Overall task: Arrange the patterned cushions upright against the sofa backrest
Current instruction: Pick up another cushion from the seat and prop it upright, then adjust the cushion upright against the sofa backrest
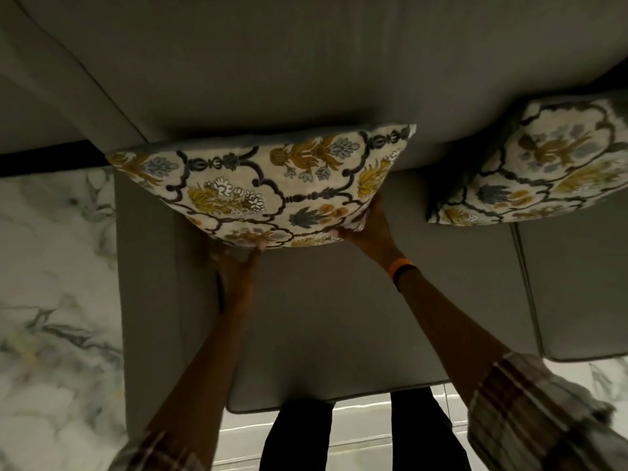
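Plaid sleeves lead to both hands under one cushion (265,185): left hand (238,266) and right hand (367,229) each have a grip clenched on its lower edge, top leaning on the backrest (306,62). Soft filling may sag or slide forward once freed. A second cushion (543,164) leans to the right.

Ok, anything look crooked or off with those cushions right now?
Nothing damaged. The right cushion sits tilted, one corner low, against the backrest. The centre cushion is gripped at its lower edge by the left hand and right hand.
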